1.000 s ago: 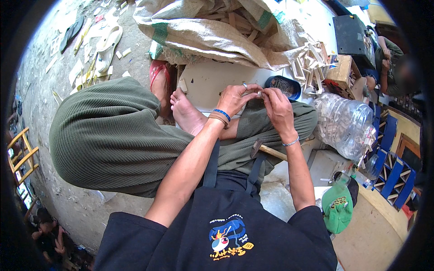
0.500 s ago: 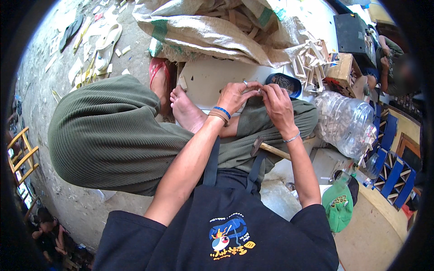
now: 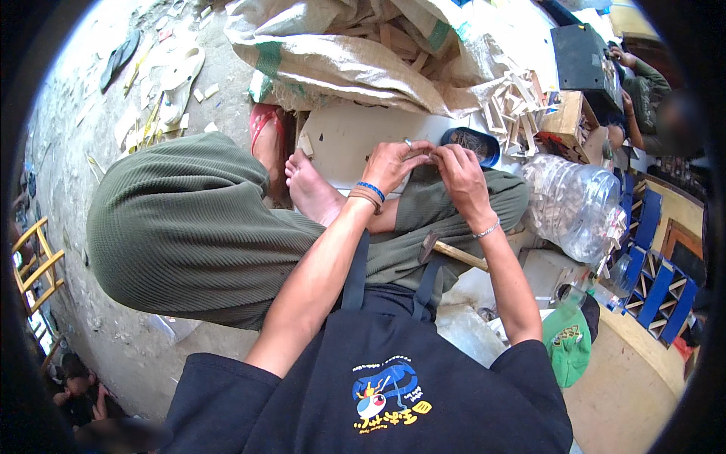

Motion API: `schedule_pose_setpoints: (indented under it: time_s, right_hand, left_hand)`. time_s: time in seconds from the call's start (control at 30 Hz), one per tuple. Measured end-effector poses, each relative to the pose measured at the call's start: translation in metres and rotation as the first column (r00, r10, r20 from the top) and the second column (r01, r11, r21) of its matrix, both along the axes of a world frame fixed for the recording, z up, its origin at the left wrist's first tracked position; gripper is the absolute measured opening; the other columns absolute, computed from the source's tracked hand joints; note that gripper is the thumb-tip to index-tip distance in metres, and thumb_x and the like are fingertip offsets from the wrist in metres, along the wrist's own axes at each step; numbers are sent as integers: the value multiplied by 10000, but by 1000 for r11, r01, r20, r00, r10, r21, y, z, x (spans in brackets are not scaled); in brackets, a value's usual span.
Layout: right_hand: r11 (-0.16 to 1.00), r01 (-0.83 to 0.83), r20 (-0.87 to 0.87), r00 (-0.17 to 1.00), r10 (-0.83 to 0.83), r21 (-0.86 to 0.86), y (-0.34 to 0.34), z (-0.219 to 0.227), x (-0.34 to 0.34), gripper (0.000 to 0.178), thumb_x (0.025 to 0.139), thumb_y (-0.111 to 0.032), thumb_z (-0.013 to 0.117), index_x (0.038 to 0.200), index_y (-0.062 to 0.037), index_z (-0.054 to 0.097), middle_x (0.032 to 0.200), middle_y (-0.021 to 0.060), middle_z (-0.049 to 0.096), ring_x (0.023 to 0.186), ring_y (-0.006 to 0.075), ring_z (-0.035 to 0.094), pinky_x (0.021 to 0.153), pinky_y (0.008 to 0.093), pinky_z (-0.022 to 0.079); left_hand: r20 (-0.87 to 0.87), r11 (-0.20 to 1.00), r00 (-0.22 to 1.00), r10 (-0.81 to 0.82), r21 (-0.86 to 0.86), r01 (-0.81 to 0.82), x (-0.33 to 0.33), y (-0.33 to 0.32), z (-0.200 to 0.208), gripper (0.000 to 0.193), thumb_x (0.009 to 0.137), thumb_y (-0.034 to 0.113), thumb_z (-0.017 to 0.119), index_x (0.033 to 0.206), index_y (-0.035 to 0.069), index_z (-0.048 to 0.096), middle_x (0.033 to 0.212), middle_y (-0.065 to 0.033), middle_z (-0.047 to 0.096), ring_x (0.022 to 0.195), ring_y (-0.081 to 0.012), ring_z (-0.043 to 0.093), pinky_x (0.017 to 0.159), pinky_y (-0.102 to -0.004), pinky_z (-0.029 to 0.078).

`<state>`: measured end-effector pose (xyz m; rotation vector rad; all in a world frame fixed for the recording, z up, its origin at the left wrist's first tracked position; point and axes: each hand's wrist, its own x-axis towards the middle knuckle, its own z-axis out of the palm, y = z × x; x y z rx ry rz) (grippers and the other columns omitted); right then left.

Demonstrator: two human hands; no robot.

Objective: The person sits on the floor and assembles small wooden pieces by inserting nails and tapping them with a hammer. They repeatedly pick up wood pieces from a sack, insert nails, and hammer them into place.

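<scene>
Both my hands meet above my crossed legs, fingertips pressed together. My left hand (image 3: 389, 166), wearing a ring, is closed in a pinch. Against it, my right hand (image 3: 461, 181) pinches as well. Whatever lies between the fingers is too small to make out. Just beyond my right hand stands a blue dish (image 3: 493, 157) holding thin metal pieces that look like nails. A hammer (image 3: 457, 254) with a wooden handle rests across my lap by my right forearm, its head toward the middle. A pale board (image 3: 344, 132) lies past my bare foot.
A woven sack (image 3: 340, 64) of wood pieces lies ahead, beside a pile of wood strips (image 3: 514, 106). To the right are a wooden box (image 3: 563, 125), a clear plastic jug (image 3: 575, 200), a green cap (image 3: 567, 344), blue-and-wood frames (image 3: 658, 295) and another person near a black box (image 3: 582, 64).
My hands stay joined, with only slight finger movement. At the right, the other person's arm has moved up to the black box. The view has shifted a little.
</scene>
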<state>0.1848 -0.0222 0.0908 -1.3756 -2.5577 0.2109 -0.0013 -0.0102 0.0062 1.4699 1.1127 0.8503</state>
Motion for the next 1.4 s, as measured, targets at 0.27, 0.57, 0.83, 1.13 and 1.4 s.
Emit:
schedule_pose_setpoints:
  time_s: [0.27, 0.57, 0.83, 1.13, 1.4]
  right_hand:
    - [995, 96, -33, 995, -96, -4, -8, 14, -4, 309, 949, -68, 683, 1254, -28, 660, 1158, 97, 681, 1091, 266, 652, 931, 384, 510]
    - [649, 359, -336, 633, -698, -671, -8, -14, 6, 306, 1019, -252, 697, 1143, 26, 732, 940, 123, 777, 857, 145, 714, 807, 320, 560]
    - [573, 260, -362, 560, -746, -777, -4, -39, 11, 312, 1012, -258, 710, 1143, 24, 738, 939, 79, 780, 846, 88, 678, 773, 274, 539]
    - [557, 261, -351, 553, -755, -788, -3, -26, 6, 296, 1010, -233, 710, 1150, 27, 735, 969, 87, 783, 889, 103, 715, 806, 271, 557]
    - [574, 234, -398, 520, -756, -785, -5, -22, 2, 280, 1032, -165, 687, 1215, 44, 656, 1022, 76, 764, 962, 118, 724, 819, 268, 566]
  left_hand:
    - [32, 997, 999, -6, -74, 9, 1, 0, 0, 292, 965, 265, 763, 1227, 135, 774, 1047, -127, 793, 920, -160, 767, 803, -323, 576]
    - [115, 987, 993, -21, -156, 39, 0, 2, 1, 265, 966, 209, 768, 1198, 82, 776, 1019, -63, 809, 937, -92, 720, 849, -287, 562]
    - [396, 914, 918, 1, -373, 160, -8, 7, -8, 427, 922, 88, 806, 1329, 18, 701, 1299, -82, 731, 1101, -157, 700, 992, -318, 578]
    - [271, 942, 961, -49, -306, 135, -14, 10, 2, 414, 915, 98, 822, 1306, 14, 715, 1278, -87, 738, 1110, -147, 695, 972, -296, 575]
    - [287, 966, 957, 37, -257, 40, -5, 7, 2, 223, 947, 108, 793, 1151, 17, 787, 1143, -78, 784, 1033, -128, 716, 920, -275, 580]
